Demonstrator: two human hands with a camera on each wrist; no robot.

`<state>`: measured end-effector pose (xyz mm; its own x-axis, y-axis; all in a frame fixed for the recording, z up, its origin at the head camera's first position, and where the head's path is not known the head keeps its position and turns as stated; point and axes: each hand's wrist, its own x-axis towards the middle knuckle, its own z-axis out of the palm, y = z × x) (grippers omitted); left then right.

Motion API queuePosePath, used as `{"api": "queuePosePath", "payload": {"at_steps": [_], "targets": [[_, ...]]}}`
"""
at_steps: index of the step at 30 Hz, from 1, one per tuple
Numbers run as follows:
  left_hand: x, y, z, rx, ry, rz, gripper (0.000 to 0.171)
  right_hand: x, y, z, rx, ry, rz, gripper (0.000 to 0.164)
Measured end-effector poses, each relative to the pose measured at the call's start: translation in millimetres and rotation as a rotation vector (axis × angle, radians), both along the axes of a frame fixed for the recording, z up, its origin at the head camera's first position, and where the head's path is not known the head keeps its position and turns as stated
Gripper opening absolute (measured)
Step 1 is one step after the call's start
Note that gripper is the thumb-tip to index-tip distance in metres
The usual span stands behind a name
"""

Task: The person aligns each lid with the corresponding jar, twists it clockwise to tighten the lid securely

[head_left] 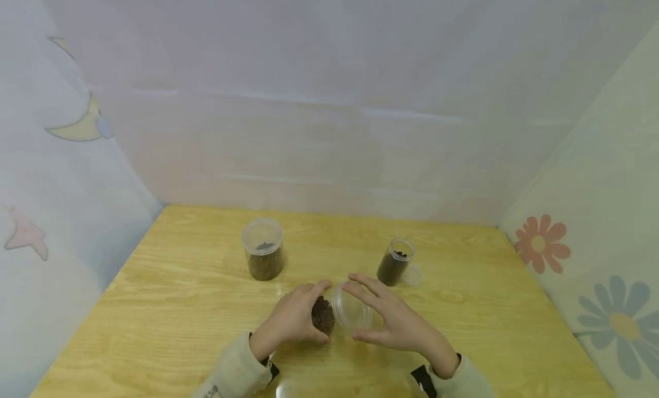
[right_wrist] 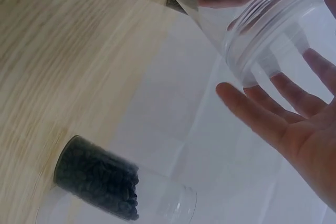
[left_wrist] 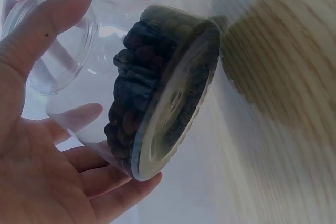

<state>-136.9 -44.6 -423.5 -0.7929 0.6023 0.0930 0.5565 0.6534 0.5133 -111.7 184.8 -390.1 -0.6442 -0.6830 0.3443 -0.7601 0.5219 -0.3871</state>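
My left hand (head_left: 296,318) grips a clear plastic jar (left_wrist: 97,129), tilted on its side with its ringed end towards the right. Dark brown, wrinkled bean-sized pieces (head_left: 322,316) fill the lower part of it. At that ringed end (head_left: 352,308), the thumb and spread fingertips of my right hand (head_left: 396,321) curve round the clear plastic; I cannot tell whether this is a lid or the jar's neck. In the left wrist view the scalloped base (left_wrist: 176,100) faces the camera, close over the wood.
A wider clear jar (head_left: 264,263), partly filled with brown pieces, stands at the back left. To the back right is a slim jar (head_left: 392,269) of dark beans, with a small clear lid (head_left: 413,275) beside it. Printed cloth (head_left: 329,158) encloses the wooden table (head_left: 175,306).
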Motion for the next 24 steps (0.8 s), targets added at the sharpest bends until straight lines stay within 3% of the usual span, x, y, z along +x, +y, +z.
{"api": "queuePosePath", "payload": {"at_steps": [14,24], "targets": [[-3.0,8,-12.5,-0.004,0.019,0.001,0.092,2.9,-2,-6.4,0.020,-0.129,-0.199,0.076],[-8.9,11,-13.1,0.007,0.018,0.008,0.091,-0.2,-2,-5.9,0.029,-0.122,-0.274,0.077]]}}
